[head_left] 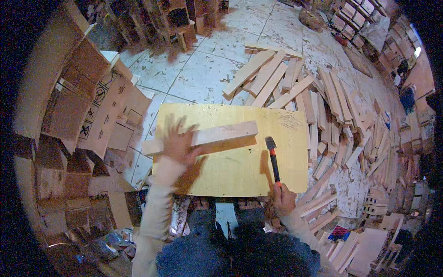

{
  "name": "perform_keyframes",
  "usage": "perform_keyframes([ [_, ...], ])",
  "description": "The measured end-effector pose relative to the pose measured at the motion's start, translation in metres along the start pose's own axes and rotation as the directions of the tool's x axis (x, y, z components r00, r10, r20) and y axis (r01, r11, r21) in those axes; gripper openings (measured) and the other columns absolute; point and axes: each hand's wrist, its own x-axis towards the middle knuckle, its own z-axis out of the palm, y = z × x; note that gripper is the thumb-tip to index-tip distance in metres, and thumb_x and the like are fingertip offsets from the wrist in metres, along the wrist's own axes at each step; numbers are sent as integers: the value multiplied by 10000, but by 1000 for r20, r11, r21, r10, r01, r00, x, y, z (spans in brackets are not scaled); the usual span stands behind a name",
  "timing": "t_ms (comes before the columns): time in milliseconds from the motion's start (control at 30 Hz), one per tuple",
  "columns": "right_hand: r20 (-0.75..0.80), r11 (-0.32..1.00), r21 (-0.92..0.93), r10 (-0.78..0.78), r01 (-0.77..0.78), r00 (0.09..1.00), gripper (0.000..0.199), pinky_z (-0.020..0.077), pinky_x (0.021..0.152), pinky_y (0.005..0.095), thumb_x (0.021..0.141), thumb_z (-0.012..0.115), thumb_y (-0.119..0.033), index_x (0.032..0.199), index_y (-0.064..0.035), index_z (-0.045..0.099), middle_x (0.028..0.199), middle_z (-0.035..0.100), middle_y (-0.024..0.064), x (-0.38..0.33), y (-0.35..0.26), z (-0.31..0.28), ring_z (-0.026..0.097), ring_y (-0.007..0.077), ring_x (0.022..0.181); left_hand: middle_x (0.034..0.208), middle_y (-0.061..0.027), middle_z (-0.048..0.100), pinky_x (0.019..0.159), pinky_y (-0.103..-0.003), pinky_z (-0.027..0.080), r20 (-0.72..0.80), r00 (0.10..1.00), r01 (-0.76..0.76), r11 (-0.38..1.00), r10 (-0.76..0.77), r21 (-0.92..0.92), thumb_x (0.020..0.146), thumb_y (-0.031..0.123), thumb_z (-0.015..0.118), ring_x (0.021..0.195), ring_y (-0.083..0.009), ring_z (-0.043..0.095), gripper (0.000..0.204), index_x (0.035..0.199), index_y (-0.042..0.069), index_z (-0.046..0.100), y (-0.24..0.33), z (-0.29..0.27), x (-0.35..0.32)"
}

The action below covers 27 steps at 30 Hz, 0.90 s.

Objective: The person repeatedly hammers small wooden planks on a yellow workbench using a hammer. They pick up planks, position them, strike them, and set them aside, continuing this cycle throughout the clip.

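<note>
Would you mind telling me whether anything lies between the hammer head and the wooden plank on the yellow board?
Nothing visible does. The hammer, held in the right hand, has only bare yellow board between its head and the wooden plank, which the left hand touches.

Pale tiled floor underfoot, speckled and dusty — dark grout lines run across it. Just right of the floor's open middle, a sprawling heap of wooden slats fans out toward the right edge. Left of that open patch, flattened cardboard boxes lean in a stack. Beyond it, at the top, stacked wooden crates — sawdust reddish at their base.
</note>
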Motion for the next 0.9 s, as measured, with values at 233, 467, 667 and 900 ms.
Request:
perform_keyframes([
  [233, 162, 995, 28, 92, -98, 982, 347, 466, 552, 476, 968, 483, -337, 919, -13, 599, 661, 631, 173, 0, -11, -14, 615, 362, 570, 1159, -227, 553, 900, -440, 464, -87, 996, 6, 963, -30, -268, 707, 219, 791, 1055, -398, 548, 659, 1271, 32, 506, -84, -36, -69],
  [467, 434, 962, 258, -33, -89, 900, 403, 489, 583, 483, 971, 469, -404, 989, -23, 599, 667, 625, 196, 29, -62, 3, 637, 388, 619, 1236, -213, 528, 946, -400, 461, -26, 999, 18, 847, -37, -532, 759, 144, 739, 1146, -384, 528, 640, 1309, 6, 443, 3, 13, -25],
  [667, 493, 980, 191, -52, -50, 869, 389, 477, 565, 490, 969, 477, -392, 902, -19, 567, 624, 598, 190, 39, -77, 6, 617, 405, 599, 1152, -200, 578, 892, -363, 492, -193, 916, 191, 805, -352, -561, 833, 87, 678, 1053, -344, 588, 523, 1304, 3, 466, 7, -25, -73],
  [900, 423, 942, 318, -44, -103, 905, 391, 401, 499, 389, 995, 453, -344, 842, 2, 551, 562, 513, 167, 31, -81, 16, 519, 278, 487, 919, -240, 657, 705, -488, 504, 18, 614, 777, 609, -789, 162, 889, 139, 549, 854, -413, 638, 188, 1016, 25, 628, -63, -84, -252],
])
